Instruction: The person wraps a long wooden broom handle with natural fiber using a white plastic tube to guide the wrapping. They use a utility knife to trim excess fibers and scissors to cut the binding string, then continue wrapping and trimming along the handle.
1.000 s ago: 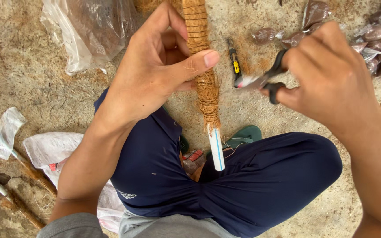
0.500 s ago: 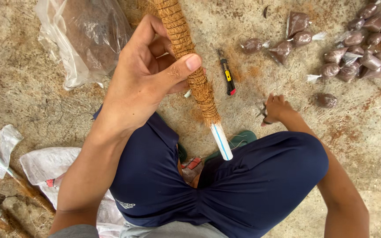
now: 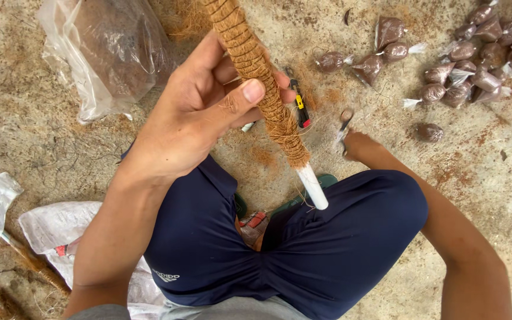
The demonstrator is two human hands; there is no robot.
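Coir rope wound tightly around a white pipe forms the pole [image 3: 256,65], which the left hand [image 3: 202,112] clamps between thumb and curled fingers, tilted so its bare white end [image 3: 314,186] points down over the navy-clad knees. The right hand [image 3: 354,142] is well apart from the left, lowered to the concrete floor [image 3: 493,172] at the scissors [image 3: 344,121]; its grip cannot be told. Beyond lie a small cutter [image 3: 299,105], scattered brown-filled sachets [image 3: 463,65] and a clear plastic bag [image 3: 108,53].
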